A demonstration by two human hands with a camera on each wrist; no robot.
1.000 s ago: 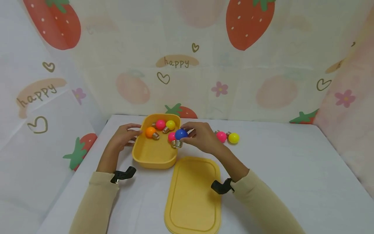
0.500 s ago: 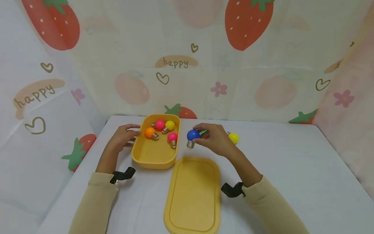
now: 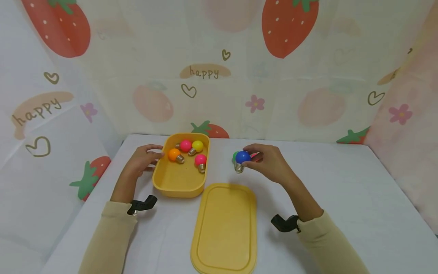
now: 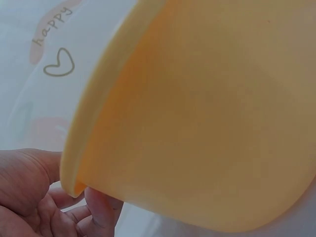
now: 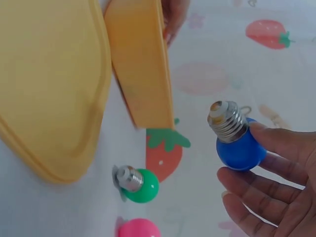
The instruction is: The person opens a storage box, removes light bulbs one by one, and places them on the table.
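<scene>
Between thumb and fingers, my right hand (image 3: 268, 161) pinches a blue light bulb (image 3: 243, 156) by its globe, its silver screw base pointing down in the head view. Behind it a green bulb (image 5: 143, 186) lies on the table, with a pink bulb (image 5: 139, 229) beside that one. My left hand (image 3: 141, 160) holds the left rim of a yellow box (image 3: 178, 194), fingers bent at its edge. Inside the box lie an orange bulb (image 3: 173, 155), a yellow bulb (image 3: 197, 145) and two pink bulbs, one at the back (image 3: 186, 146) and one at the right (image 3: 200, 160).
A flat yellow lid (image 3: 224, 228) lies on the white table (image 3: 342, 198), in front and to the right of the box. Behind the table hangs a strawberry-print cloth (image 3: 273, 102); more cloth stands at both sides.
My right hand has carried the blue bulb rightward, from over the box's right rim to beside the green bulb. It now hides the loose yellow bulb. The left hand keeps its place on the box.
</scene>
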